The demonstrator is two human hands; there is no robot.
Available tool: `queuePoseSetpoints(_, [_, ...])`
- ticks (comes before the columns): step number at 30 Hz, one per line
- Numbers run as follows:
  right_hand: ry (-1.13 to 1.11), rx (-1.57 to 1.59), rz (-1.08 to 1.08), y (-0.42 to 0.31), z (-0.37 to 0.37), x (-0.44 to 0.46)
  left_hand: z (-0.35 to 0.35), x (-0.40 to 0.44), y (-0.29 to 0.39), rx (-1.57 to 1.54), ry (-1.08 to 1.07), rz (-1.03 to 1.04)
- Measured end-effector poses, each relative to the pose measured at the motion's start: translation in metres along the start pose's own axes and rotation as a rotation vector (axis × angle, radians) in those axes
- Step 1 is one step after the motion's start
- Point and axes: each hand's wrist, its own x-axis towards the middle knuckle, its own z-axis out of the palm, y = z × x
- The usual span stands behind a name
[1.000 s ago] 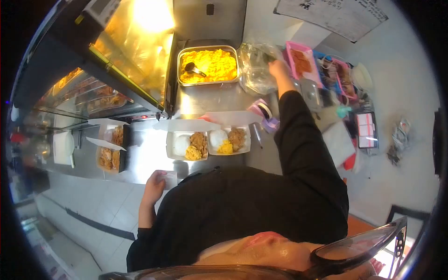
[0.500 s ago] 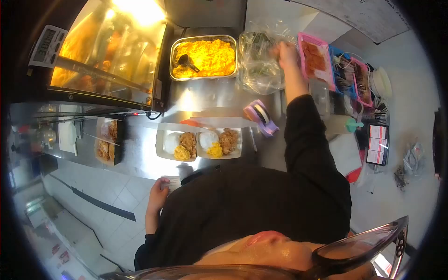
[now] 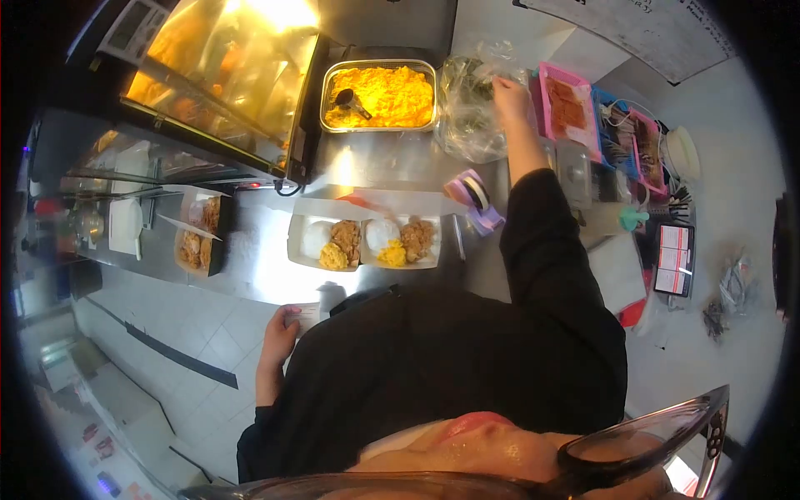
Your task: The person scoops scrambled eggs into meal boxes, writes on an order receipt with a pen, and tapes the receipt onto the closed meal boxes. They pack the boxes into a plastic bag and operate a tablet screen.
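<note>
My left hand (image 3: 280,333) is closed on a small white paper slip (image 3: 308,315) by the counter's front edge. At the back, my right hand (image 3: 511,102) is at a clear plastic bag (image 3: 473,133) of green leaves, fingers curled together; what they pinch is too small to make out. Two open food boxes (image 3: 364,265) sit side by side in front of me, each with white rice (image 3: 317,239), a brown fried piece (image 3: 417,239) and yellow scrambled egg (image 3: 333,257). Left of the bag stands a metal tray of egg (image 3: 400,93) with a black scoop (image 3: 352,103) in it.
A lit glass warming cabinet (image 3: 217,83) fills the back left. Another food box (image 3: 196,250) stands left on the counter. A purple tape dispenser (image 3: 475,202), a pen (image 3: 459,237), a pink basket (image 3: 569,108) and a squeeze bottle (image 3: 612,219) are to the right.
My right hand was blurred over the bag and now shows clearly, with its fingers drawn together there. My left hand still has the slip. The view has shifted slightly.
</note>
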Motion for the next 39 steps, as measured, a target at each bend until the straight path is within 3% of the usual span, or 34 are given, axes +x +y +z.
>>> queuePoseSetpoints(1, [-0.169,0.613,0.431,-0.002,-0.001,0.0,-0.004,0.001,0.001,0.023,-0.013,0.012])
queuePoseSetpoints(4, [-0.304,1.402,0.67,0.021,0.005,-0.011,-0.015,0.013,-0.009,0.092,-0.015,0.143])
queuePoseSetpoints(5, [-0.226,1.375,0.672,-0.015,-0.013,-0.041,-0.021,0.022,-0.025,0.075,-0.022,0.098])
queuePoseSetpoints(6, [-0.343,1.431,0.619,-0.033,-0.029,-0.071,-0.026,0.029,-0.04,0.169,0.064,0.265])
queuePoseSetpoints(8, [-0.583,1.538,0.509,-0.057,-0.05,-0.131,-0.039,0.025,-0.016,0.007,0.006,0.154])
queuePoseSetpoints(9, [-0.584,1.398,0.553,-0.069,-0.053,-0.164,-0.046,0.026,-0.02,0.007,0.047,0.261])
queuePoseSetpoints(11, [-0.585,1.113,0.635,-0.092,-0.048,-0.228,-0.064,0.033,-0.035,0.0,0.032,0.244])
queuePoseSetpoints(15, [-1.284,1.092,0.559,-0.091,0.019,-0.321,-0.094,0.021,-0.043,-0.167,0.041,0.249])
queuePoseSetpoints(18, [-0.901,0.602,0.48,-0.094,0.059,-0.37,-0.118,0.011,-0.059,-0.167,0.05,0.256])
queuePoseSetpoints(21, [-0.383,0.633,0.2,-0.056,0.08,-0.365,-0.137,0.0,-0.075,-0.184,0.094,0.299])
queuePoseSetpoints(23, [0.045,0.159,-0.224,-0.041,0.066,-0.35,-0.143,-0.006,-0.077,-0.321,0.07,0.305])
queuePoseSetpoints(25, [0.081,0.344,-0.13,-0.078,0.013,-0.352,-0.148,-0.013,-0.074,-0.475,0.022,0.297])
queuePoseSetpoints(27, [0.138,0.35,-0.198,-0.072,-0.007,-0.348,-0.151,-0.015,-0.059,-0.65,-0.047,0.28])
queuePoseSetpoints(30, [0.178,0.449,-0.125,-0.066,-0.018,-0.364,-0.147,-0.023,-0.013,-0.764,-0.161,0.438])
queuePoseSetpoints(34, [-0.1,0.396,-0.133,-0.049,-0.038,-0.402,-0.138,-0.023,0.039,-0.634,-0.319,0.625])
queuePoseSetpoints(37, [-0.296,0.207,-0.376,-0.05,-0.07,-0.42,-0.115,-0.025,0.083,-0.462,-0.393,0.785])
queuePoseSetpoints(39, [-0.37,0.222,-0.265,-0.044,-0.098,-0.426,-0.089,-0.026,0.111,-0.396,-0.408,0.868])
